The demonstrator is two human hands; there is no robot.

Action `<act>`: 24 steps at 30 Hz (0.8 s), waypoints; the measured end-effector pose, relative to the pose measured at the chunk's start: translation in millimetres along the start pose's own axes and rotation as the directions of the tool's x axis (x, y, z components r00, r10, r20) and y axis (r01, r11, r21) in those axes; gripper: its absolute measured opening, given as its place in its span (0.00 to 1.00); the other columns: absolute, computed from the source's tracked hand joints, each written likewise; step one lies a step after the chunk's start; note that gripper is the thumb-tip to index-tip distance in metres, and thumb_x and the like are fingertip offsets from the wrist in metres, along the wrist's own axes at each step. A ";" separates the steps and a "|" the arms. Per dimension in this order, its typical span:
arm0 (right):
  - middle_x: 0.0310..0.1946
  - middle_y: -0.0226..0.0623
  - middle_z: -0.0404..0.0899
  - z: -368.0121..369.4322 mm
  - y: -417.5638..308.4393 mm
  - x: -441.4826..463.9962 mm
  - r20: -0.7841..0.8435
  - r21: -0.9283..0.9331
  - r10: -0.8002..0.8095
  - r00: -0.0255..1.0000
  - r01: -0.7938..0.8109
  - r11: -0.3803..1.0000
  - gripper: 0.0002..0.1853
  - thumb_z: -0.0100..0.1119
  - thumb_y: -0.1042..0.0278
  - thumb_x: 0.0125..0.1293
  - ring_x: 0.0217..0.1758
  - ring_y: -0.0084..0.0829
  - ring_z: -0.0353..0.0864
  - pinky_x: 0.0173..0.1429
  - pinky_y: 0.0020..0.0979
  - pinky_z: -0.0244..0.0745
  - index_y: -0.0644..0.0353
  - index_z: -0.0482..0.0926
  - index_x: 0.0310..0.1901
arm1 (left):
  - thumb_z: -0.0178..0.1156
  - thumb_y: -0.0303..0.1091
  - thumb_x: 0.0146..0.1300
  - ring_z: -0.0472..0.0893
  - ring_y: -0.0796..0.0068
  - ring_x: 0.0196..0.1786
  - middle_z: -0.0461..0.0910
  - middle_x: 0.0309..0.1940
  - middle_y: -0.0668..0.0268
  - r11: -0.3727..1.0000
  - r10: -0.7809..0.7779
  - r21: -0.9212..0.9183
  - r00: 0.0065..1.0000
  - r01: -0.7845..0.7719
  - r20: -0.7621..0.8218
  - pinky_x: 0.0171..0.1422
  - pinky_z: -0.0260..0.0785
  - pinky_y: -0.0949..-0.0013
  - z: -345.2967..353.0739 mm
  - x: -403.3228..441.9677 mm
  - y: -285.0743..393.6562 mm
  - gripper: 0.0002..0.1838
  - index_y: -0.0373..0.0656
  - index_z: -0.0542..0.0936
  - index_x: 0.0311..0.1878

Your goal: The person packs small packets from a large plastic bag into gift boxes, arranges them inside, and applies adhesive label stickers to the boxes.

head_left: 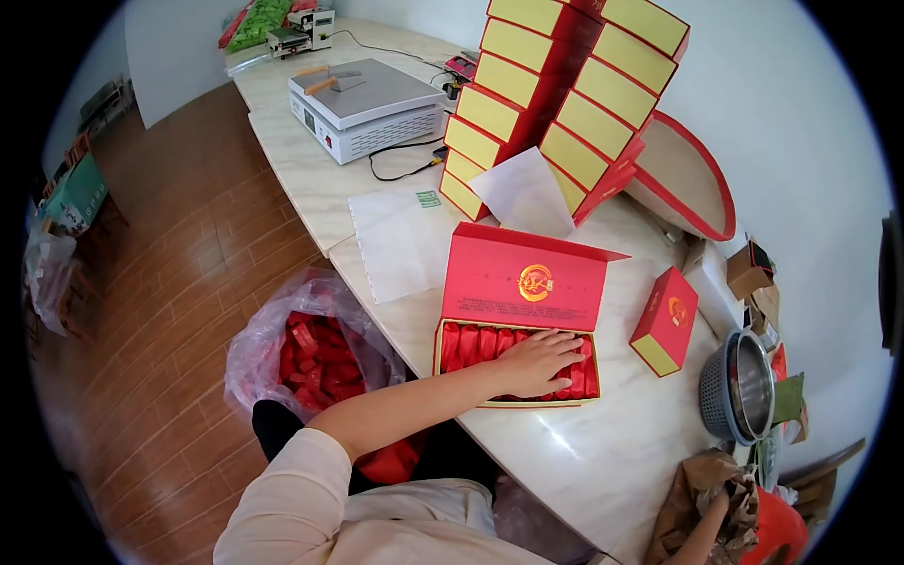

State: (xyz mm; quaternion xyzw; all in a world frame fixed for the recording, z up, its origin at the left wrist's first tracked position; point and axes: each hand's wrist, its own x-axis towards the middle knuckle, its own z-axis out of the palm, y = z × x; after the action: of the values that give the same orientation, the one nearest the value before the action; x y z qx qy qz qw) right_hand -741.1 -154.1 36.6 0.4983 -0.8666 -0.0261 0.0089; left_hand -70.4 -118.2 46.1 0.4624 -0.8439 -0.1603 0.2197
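My left hand (pixel 539 364) lies with its fingers spread on the red packets (pixel 480 345) that stand in a row inside an open red box (pixel 527 282). The box's lid is raised behind them, with a gold emblem on it. At the lower right my right hand (pixel 718 508) reaches into a crumpled brown paper bag (pixel 683 490); its fingers are hidden there. A closed red box with yellow sides (pixel 667 318) sits to the right of the open one.
Tall stacks of red and yellow boxes (pixel 527 75) rise at the back. A white sheet (pixel 395 245), a flat metal-topped machine (pixel 367 104) and metal bowls (pixel 739 386) are on the table (pixel 556 461). A plastic bag of red packets (pixel 320 358) is beside the table's left edge.
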 end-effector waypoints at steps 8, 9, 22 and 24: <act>0.48 0.52 0.79 -2.5 -6.5 -0.1 -0.005 -0.006 -0.009 1.000 0.009 1.000 0.17 0.53 0.66 0.61 0.51 0.47 0.79 0.54 0.40 0.73 0.68 0.76 0.48 | 0.47 0.49 0.70 0.50 0.60 0.76 0.55 0.73 0.55 1.000 0.011 0.001 1.000 -0.011 -0.004 0.80 0.37 0.58 2.8 -0.1 -1.0 0.30 0.43 0.63 0.70; 0.48 0.52 0.79 -2.9 -5.1 -2.6 -0.003 -0.008 -0.011 1.000 0.011 1.000 0.17 0.53 0.66 0.61 0.50 0.47 0.79 0.54 0.40 0.73 0.68 0.76 0.48 | 0.47 0.49 0.70 0.50 0.60 0.76 0.55 0.73 0.55 1.000 0.008 -0.011 1.000 -0.008 -0.001 0.80 0.37 0.58 3.0 -0.1 -1.3 0.30 0.43 0.63 0.70; 0.47 0.52 0.79 -2.3 -3.2 -21.3 0.006 -0.036 -0.008 1.000 0.008 0.999 0.16 0.53 0.66 0.61 0.49 0.47 0.79 0.53 0.40 0.74 0.68 0.77 0.46 | 0.47 0.49 0.70 0.50 0.60 0.76 0.55 0.73 0.56 1.000 0.005 -0.011 1.000 -0.005 -0.003 0.80 0.37 0.57 3.9 0.1 -3.3 0.29 0.43 0.63 0.69; 0.47 0.52 0.79 -2.4 -3.6 -22.6 0.009 -0.045 -0.007 1.000 0.007 0.999 0.16 0.53 0.66 0.61 0.49 0.47 0.79 0.53 0.40 0.74 0.67 0.77 0.46 | 0.47 0.49 0.70 0.49 0.60 0.77 0.55 0.72 0.56 1.000 0.005 -0.015 1.000 -0.005 -0.003 0.80 0.37 0.58 4.6 0.5 -3.6 0.29 0.43 0.63 0.69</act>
State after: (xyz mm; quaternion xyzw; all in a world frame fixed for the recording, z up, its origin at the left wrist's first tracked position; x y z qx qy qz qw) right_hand -726.5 -136.5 39.1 0.5010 -0.8640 -0.0480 0.0160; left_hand -70.4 -120.2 40.6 0.4588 -0.8436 -0.1651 0.2250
